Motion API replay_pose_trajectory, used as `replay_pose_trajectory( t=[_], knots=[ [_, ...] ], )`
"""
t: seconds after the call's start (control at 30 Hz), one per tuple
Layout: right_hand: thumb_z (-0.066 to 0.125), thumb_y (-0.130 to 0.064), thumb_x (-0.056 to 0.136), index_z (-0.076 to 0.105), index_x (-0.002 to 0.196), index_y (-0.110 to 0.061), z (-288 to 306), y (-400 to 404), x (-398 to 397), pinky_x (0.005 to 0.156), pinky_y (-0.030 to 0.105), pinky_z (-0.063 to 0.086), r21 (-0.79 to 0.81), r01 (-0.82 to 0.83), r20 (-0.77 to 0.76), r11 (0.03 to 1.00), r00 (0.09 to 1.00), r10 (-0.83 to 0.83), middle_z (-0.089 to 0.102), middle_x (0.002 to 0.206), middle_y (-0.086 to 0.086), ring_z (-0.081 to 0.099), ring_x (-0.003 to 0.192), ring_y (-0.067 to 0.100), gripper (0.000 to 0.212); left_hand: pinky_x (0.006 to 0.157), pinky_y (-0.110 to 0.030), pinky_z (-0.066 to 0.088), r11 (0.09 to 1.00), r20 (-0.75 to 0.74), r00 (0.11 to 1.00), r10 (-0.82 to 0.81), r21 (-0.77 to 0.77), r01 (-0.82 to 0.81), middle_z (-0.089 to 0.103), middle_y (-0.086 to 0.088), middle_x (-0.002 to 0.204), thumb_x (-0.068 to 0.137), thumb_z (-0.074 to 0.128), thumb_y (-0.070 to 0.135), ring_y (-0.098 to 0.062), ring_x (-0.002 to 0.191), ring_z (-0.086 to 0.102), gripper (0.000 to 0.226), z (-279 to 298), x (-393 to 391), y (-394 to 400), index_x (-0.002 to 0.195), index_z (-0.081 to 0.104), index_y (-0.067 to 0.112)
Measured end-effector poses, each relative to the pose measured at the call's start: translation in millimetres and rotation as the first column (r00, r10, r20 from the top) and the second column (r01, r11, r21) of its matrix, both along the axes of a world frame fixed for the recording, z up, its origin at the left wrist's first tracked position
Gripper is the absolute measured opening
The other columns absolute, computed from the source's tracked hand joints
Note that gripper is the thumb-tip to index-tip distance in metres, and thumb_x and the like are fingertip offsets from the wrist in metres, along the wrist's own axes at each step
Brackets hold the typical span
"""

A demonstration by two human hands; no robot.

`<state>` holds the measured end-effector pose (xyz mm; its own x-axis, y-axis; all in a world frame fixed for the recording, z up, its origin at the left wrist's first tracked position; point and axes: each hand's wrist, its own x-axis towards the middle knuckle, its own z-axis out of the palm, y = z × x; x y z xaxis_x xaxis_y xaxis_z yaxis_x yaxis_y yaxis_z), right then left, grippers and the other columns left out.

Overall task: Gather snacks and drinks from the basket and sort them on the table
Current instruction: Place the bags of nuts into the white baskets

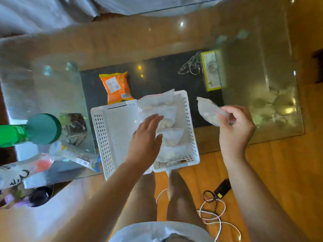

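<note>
Contents of the cloudy zip bags point(164, 119) in the perforated white basket point(111, 130) are blurred. The left hand point(146, 137) hovers flat, fingers spread; the right hand point(234, 126) pinches one crinkly bag point(208, 110) above the glass desk point(272, 81)

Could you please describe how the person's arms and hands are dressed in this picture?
Both the left hand and the right hand are bare: no gloves, rings, watch or bracelets show. The forearms are uncovered too, with no sleeve reaching into view.
</note>
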<state>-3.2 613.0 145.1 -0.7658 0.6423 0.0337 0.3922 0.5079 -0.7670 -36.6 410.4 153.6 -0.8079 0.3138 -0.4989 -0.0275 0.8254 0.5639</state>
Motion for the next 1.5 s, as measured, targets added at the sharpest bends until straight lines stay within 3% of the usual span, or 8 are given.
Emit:
replay_pose_trajectory(
  t=[0.33,0.5,0.7,0.9,1.07,1.23,1.4,1.5],
  knots=[
    [0.053,-0.018,0.093,0.069,0.105,-0.003,-60.3,51.7,63.9,0.070,0.021,0.043,0.141,0.081,0.356,0.987,0.926,-0.127,0.072,0.102,0.014,0.068,0.091,0.028,0.025,0.118,-0.039,0.014,0.933,-0.035,0.953,-0.300,-0.221,0.285,0.034,0.006,0.152,0.093,0.053,0.026,-0.021,0.141,0.030,0.046,-21.6,16.6,50.2,0.137,0.041,0.030],
    [0.062,-0.012,0.086,0.070,0.099,-0.003,-61.1,34.5,69.0,0.068,0.023,0.050,0.115,-0.336,0.375,0.935,0.886,0.272,0.069,0.104,0.017,0.067,0.088,0.029,0.018,0.117,-0.039,0.017,0.883,0.041,0.929,-0.369,-0.298,0.364,0.037,0.006,0.150,0.096,0.048,0.024,-0.020,0.139,0.033,0.043,-25.0,12.9,47.1,0.138,0.041,0.032],
    [0.052,-0.013,0.092,0.067,0.100,-0.003,-67.1,84.4,75.5,0.066,0.022,0.043,0.206,0.027,0.350,0.978,0.932,-0.099,0.071,0.093,0.016,0.067,0.084,0.029,0.020,0.116,-0.037,0.023,0.858,0.081,0.914,-0.397,-0.320,0.401,0.037,0.008,0.150,0.097,0.045,0.025,-0.017,0.137,0.037,0.042,-23.9,13.6,45.0,0.138,0.041,0.031],
    [0.056,-0.017,0.090,0.063,0.109,-0.003,-68.2,80.0,67.7,0.066,0.019,0.040,0.133,-0.088,0.415,0.987,0.909,0.025,0.068,0.101,0.015,0.065,0.091,0.026,0.025,0.116,-0.039,0.021,0.849,0.009,0.899,-0.437,-0.326,0.416,0.030,0.006,0.154,0.094,0.050,0.028,-0.020,0.141,0.030,0.045,-27.2,17.7,52.8,0.138,0.040,0.031],
    [0.052,-0.026,0.093,0.068,0.101,-0.007,-73.3,48.7,65.2,0.065,0.030,0.054,0.000,-0.483,0.480,0.876,0.768,0.423,0.070,0.091,0.012,0.064,0.078,0.022,0.026,0.118,-0.041,0.014,0.718,-0.002,0.758,-0.652,-0.324,0.616,0.023,0.004,0.156,0.092,0.055,0.030,-0.019,0.145,0.019,0.047,-35.2,20.9,62.1,0.137,0.043,0.030],
    [0.041,-0.021,0.096,0.062,0.101,-0.002,-76.6,80.9,57.0,0.063,0.023,0.043,0.103,0.029,0.438,0.994,0.896,-0.071,0.066,0.095,0.015,0.063,0.084,0.024,0.028,0.121,-0.043,0.009,0.580,0.029,0.638,-0.769,-0.386,0.717,0.017,0.005,0.158,0.094,0.048,0.038,-0.018,0.147,0.012,0.045,-42.8,13.9,65.8,0.138,0.040,0.033],
    [0.048,-0.019,0.094,0.062,0.097,-0.005,-73.9,60.3,72.2,0.063,0.018,0.044,0.054,-0.451,0.462,0.891,0.802,0.378,0.064,0.099,0.010,0.061,0.082,0.017,0.020,0.120,-0.044,0.007,0.513,0.067,0.595,-0.801,-0.437,0.739,0.022,0.004,0.157,0.094,0.043,0.045,-0.020,0.146,0.014,0.046,-44.1,4.4,68.5,0.138,0.038,0.031],
    [0.043,-0.018,0.095,0.061,0.100,-0.001,-72.2,74.8,68.9,0.058,0.008,0.037,-0.034,-0.128,0.443,0.991,0.887,0.130,0.062,0.095,0.011,0.056,0.079,0.016,0.025,0.120,-0.045,0.007,0.448,0.123,0.563,-0.817,-0.478,0.756,0.031,0.003,0.153,0.095,0.040,0.046,-0.021,0.144,0.022,0.048,-46.4,0.9,72.4,0.139,0.036,0.027]
  ],
)
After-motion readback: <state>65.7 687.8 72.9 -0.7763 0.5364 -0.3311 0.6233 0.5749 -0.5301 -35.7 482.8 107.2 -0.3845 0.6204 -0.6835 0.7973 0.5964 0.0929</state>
